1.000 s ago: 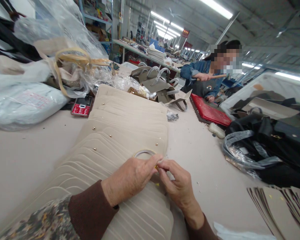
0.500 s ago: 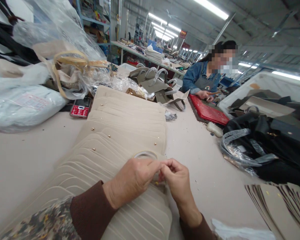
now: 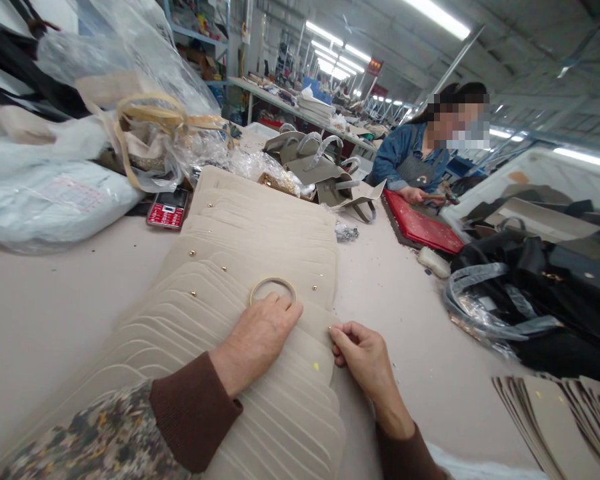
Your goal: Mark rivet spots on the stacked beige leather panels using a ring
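left hand lies flat, fingers loosely spread, on the fanned beige panels, touching the tape ring; right hand pinches a tiny stud at the panels' edge — seemingly stud-fitting, needing fine alignment.

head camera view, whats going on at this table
A person works over a fanned stack of beige panels studded with small rivets. The left hand lies flat on the stack, touching a tape ring. The right hand is pinched shut at the stack's right edge; what it pinches is too small to tell. Across the table, a co-worker leans over a red mat.
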Demonstrator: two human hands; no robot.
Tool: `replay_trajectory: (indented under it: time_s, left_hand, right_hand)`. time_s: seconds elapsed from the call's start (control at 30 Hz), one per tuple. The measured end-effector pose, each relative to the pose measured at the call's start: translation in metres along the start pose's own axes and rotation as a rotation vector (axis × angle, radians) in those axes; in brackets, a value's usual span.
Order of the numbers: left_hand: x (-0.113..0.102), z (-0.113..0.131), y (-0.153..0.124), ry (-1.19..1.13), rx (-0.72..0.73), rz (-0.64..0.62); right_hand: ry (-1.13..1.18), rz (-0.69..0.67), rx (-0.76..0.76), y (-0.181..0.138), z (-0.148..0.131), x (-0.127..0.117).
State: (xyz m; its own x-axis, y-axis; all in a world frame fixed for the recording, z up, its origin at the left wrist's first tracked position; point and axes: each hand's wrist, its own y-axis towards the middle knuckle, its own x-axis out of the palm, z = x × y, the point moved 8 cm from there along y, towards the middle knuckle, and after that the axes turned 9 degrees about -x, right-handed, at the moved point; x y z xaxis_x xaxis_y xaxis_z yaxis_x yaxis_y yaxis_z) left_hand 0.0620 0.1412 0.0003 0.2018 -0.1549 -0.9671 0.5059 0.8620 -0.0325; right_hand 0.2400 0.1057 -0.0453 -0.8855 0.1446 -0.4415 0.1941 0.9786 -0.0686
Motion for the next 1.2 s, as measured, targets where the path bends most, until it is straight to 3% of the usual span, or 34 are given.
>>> replay_trajectory:
  time_s: [0.27, 0.4, 0.5, 0.57, 0.67, 0.83, 1.2]
  left_hand:
    - [0.001, 0.0, 0.001, -0.016, 0.026, 0.041]
    - [-0.001, 0.0, 0.0, -0.024, 0.022, 0.038]
    - [-0.001, 0.0, 0.0, -0.019, 0.027, 0.036]
    - [0.001, -0.001, 0.0, -0.016, 0.032, 0.042]
    - [0.003, -0.001, 0.001, -0.015, 0.04, 0.054]
    - [-0.004, 0.001, -0.002, -0.05, 0.059, 0.067]
    - [-0.015, -0.005, -0.002, -0.144, 0.117, 0.172]
  right_hand:
    - [-0.398, 0.078, -0.285, 0.002, -0.031, 0.001]
    - [-0.361, 0.122, -0.181, 0.004, -0.02, -0.004]
    - [-0.147, 0.135, -0.008, 0.0, 0.0, -0.009]
    - [-0.024, 0.105, 0.02, -0.004, 0.004, -0.008]
    - [-0.08, 0.058, -0.072, -0.007, -0.004, -0.006]
    - [-0.346, 0.125, -0.284, -0.004, -0.026, -0.002]
    - [-0.419, 0.103, -0.43, -0.004, -0.034, 0.001]
